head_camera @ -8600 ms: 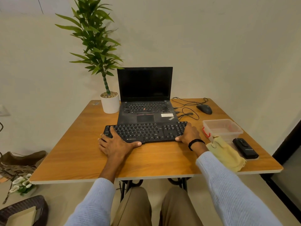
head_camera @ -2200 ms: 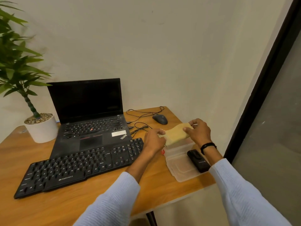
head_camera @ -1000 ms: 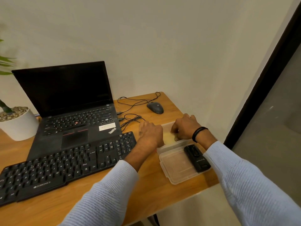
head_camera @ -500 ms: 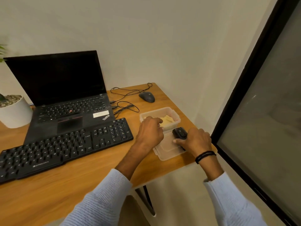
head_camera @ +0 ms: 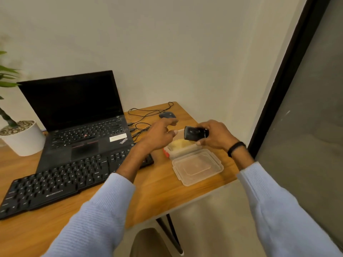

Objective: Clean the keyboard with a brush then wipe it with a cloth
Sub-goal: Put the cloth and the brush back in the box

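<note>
A long black keyboard [head_camera: 61,182] lies on the wooden table [head_camera: 157,191] in front of a black laptop [head_camera: 81,127]. My right hand [head_camera: 215,135] grips a small black brush case [head_camera: 194,134], lifted above a clear plastic box [head_camera: 181,148]. The yellow cloth [head_camera: 179,143] lies inside that box. My left hand [head_camera: 159,135] hovers just left of the case with loosely bent fingers, holding nothing. The box's clear lid [head_camera: 197,166] lies flat on the table in front of the box.
A dark mouse [head_camera: 167,115] and its tangled cable [head_camera: 143,123] lie behind the box. A white plant pot [head_camera: 24,138] stands at the far left. The table's right edge runs close to a dark-framed glass panel [head_camera: 297,108].
My right hand has lifted the black brush case off the lid and raised it above the box. My left hand has come off the box and risen beside it.
</note>
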Demonstrator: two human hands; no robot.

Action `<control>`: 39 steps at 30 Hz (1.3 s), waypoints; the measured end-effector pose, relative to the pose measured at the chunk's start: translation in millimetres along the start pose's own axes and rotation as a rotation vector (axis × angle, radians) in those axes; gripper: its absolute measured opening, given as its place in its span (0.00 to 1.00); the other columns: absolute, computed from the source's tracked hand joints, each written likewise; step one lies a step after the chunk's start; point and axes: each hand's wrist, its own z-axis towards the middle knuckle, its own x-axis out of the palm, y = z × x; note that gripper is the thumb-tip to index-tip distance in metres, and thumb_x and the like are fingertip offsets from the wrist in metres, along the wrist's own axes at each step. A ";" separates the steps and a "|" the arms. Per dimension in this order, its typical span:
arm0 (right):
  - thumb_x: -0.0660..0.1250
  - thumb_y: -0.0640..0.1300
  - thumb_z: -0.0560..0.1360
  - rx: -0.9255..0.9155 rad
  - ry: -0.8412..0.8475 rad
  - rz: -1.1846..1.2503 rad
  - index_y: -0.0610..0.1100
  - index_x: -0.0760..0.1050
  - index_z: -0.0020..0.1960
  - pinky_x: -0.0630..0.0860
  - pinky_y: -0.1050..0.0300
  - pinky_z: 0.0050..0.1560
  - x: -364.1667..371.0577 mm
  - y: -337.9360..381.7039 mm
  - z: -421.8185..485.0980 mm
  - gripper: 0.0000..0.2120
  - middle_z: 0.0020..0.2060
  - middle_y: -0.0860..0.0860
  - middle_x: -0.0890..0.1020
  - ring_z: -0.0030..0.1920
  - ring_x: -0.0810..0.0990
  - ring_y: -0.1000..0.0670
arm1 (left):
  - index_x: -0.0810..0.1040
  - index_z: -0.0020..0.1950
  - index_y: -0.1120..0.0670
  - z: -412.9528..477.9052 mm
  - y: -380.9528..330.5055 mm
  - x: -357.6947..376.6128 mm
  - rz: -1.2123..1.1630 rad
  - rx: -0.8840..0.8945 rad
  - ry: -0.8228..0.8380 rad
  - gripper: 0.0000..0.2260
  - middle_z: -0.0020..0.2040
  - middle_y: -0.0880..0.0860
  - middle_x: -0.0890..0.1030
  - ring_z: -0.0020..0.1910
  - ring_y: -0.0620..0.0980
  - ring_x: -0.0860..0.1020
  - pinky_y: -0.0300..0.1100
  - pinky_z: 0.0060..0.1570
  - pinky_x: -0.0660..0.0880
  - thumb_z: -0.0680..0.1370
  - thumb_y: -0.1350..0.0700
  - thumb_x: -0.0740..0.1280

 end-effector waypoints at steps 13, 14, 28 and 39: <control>0.79 0.43 0.67 -0.176 0.341 -0.267 0.49 0.79 0.64 0.73 0.61 0.53 47.4 17.2 93.0 0.26 0.55 0.50 0.83 0.56 0.79 0.49 | 0.83 0.64 0.44 42.9 41.6 31.7 0.518 -0.114 0.200 0.18 0.58 0.47 0.84 0.61 0.52 0.78 0.53 0.63 0.67 0.76 0.40 0.72; 0.79 0.43 0.67 -0.181 0.339 -0.274 0.48 0.79 0.64 0.73 0.61 0.53 50.4 15.5 95.0 0.25 0.55 0.50 0.83 0.56 0.80 0.49 | 0.83 0.64 0.44 43.3 43.7 34.0 0.527 -0.124 0.191 0.18 0.58 0.47 0.84 0.61 0.52 0.78 0.53 0.63 0.66 0.76 0.40 0.72; 0.79 0.46 0.67 -0.075 0.220 -0.091 0.46 0.74 0.69 0.73 0.56 0.63 40.1 1.2 80.0 0.32 0.61 0.49 0.80 0.61 0.78 0.49 | 0.82 0.63 0.50 16.3 27.5 39.4 0.357 -0.182 -0.091 0.16 0.57 0.50 0.84 0.58 0.52 0.80 0.51 0.60 0.76 0.77 0.47 0.73; 0.71 0.56 0.73 0.646 -0.037 0.220 0.41 0.80 0.47 0.75 0.55 0.43 57.8 -68.4 -23.8 0.17 0.45 0.44 0.83 0.47 0.81 0.42 | 0.82 0.39 0.55 -78.3 11.7 89.1 -0.123 -0.677 -0.058 0.10 0.35 0.52 0.80 0.35 0.53 0.77 0.40 0.30 0.68 0.77 0.51 0.71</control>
